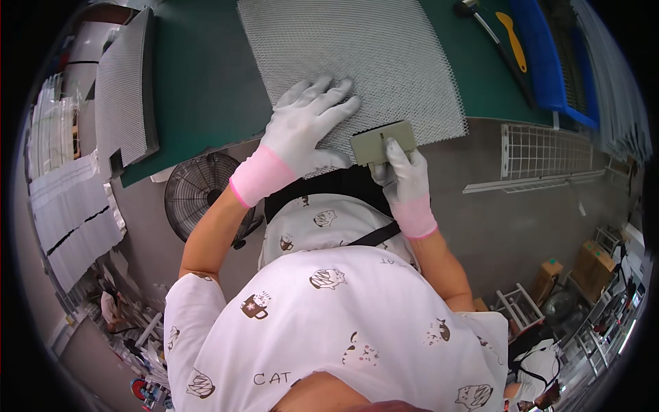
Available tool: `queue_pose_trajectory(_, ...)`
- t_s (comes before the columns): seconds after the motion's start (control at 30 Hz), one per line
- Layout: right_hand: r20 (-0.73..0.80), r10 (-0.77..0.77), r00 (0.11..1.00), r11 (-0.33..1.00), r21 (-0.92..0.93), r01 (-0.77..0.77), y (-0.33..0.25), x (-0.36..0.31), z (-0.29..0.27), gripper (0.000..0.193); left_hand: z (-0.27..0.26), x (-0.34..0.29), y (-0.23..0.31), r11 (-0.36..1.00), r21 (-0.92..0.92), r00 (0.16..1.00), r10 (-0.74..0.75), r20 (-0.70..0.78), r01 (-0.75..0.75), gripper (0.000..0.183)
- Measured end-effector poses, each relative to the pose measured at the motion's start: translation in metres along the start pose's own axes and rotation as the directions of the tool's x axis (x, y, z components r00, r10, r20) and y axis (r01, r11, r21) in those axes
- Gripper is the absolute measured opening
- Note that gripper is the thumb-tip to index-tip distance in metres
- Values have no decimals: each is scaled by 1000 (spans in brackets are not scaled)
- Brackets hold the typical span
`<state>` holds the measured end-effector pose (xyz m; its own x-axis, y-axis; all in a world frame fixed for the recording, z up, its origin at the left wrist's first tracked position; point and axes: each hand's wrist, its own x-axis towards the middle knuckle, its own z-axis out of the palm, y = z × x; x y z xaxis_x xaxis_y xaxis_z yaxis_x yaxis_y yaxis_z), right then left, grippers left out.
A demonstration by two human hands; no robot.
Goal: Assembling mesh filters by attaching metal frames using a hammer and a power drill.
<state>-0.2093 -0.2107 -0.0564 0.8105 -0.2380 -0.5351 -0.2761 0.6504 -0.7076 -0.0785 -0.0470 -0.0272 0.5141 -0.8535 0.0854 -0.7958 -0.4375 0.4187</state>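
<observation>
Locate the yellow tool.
In the head view, the yellow tool lies at upper right on the green table, between the hammer and the blue bin.

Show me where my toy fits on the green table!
The biggest bare patch of green table lies between the mesh stack and the mesh sheet. A narrower strip runs between sheet and hammer. It's crowded by the yellow tool and blue bin, and where the left hand rests and the right hand holds a block.

– what's on the table [199,69]?
– mesh sheet [371,55] in the middle, mesh pile [123,89] on its left, hammer [504,58] on its right.
– past the hammer?
– scraper [511,38], then a bin [539,62].
– and the fan [195,189]?
– near the table's front edge, left of the person [329,295].
</observation>
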Motion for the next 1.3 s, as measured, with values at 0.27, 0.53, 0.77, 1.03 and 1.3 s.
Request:
queue_pose_trajectory(0.27,-52,32,998,999,-31,-34,-1,-1,6,29,-3,-1,4,999,37,1000,-11,5,11,83)
queue_pose_trajectory(0.53,-79,-14,997,995,96,22,6,6,10,24,-7,8,6,999,35,999,16,35,-17,84)
queue_pose_trajectory(0.77,555,-64,830,870,-376,318,-49,29,-4,41,-49,23,-44,982,187,997,-37,73,23,76)
queue_pose_trajectory(1.03,-298,107,949,-584,-791,-182,-78,20,-298,38,-32,20,-10,988,156,998,9,55,-18,65)
queue_pose_trajectory(1.3,538,-557,633,-634,-768,94,-94,4,-237,32,-53,29,-32,970,243,1000,7,-30,0,49)
